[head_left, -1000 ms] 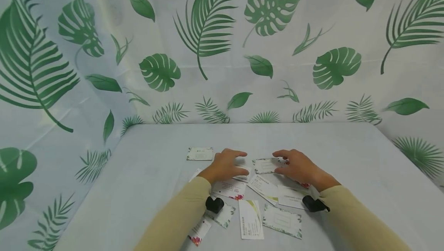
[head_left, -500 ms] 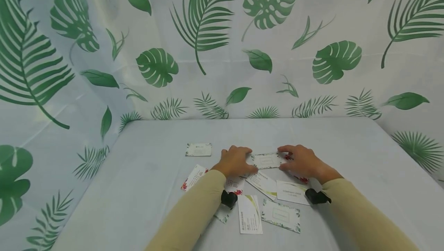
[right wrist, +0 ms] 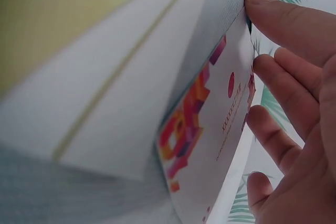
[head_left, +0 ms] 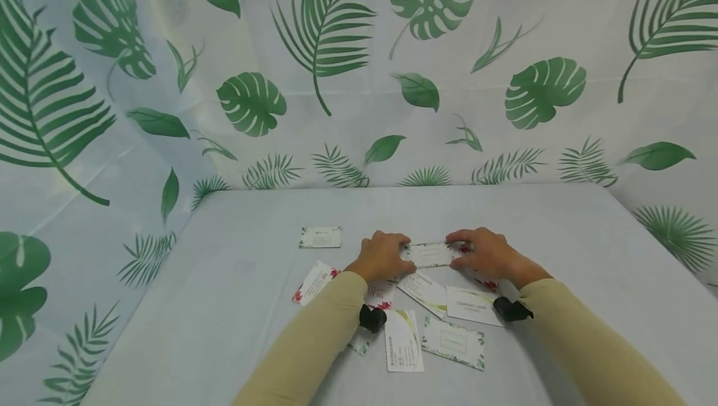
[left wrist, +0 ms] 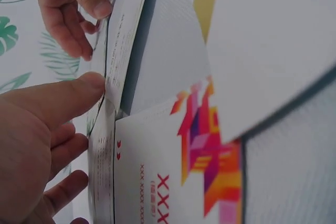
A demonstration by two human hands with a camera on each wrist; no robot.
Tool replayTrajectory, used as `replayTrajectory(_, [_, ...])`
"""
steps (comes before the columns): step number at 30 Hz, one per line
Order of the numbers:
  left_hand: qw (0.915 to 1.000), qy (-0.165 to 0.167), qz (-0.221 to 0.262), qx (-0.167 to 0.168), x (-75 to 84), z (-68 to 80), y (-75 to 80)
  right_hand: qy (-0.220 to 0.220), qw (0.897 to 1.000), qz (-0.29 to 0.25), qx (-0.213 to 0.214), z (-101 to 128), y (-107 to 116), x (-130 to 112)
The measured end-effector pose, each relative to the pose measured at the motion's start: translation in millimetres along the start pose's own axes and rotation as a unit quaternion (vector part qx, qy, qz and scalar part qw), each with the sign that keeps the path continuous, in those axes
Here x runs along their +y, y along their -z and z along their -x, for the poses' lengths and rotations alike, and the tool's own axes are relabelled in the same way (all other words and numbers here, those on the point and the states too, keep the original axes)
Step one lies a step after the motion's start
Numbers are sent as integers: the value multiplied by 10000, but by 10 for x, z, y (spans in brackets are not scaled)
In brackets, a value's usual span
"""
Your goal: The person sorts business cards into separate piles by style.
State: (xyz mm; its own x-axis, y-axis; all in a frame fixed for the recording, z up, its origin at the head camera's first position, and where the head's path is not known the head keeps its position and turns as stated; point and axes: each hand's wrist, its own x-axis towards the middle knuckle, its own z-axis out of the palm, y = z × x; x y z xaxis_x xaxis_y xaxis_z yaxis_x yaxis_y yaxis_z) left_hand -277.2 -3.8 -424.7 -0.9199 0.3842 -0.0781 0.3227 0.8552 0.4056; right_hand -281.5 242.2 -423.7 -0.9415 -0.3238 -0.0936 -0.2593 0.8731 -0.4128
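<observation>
I had the left hand (head_left: 382,256) and right hand (head_left: 487,255) pinching opposite short ends of a leaf-bordered card (head_left: 430,255), held near the bench (head_left: 561,244) middle above the scattered cards (head_left: 443,306), probably to square it. My sleeves covered several cards, and the wrist views were too close to read.

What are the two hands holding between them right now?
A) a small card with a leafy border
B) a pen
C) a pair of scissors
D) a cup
A: the left hand and right hand pinch opposite ends of a leaf-bordered card above the table.
</observation>
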Motion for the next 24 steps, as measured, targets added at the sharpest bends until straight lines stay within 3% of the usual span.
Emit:
replayTrajectory(9, [9999,124,82,28,30,8,-10,-74,9999,-66,-40,27,-17,-19])
replayTrajectory(17, [9995,-25,-289,138,26,-16,-4,-147,9998,-100,-45,-11,8,-28])
replayTrajectory(24, [9999,-49,-79,82,4,-6,8,-109,9995,-301,24,-13,-1,-34])
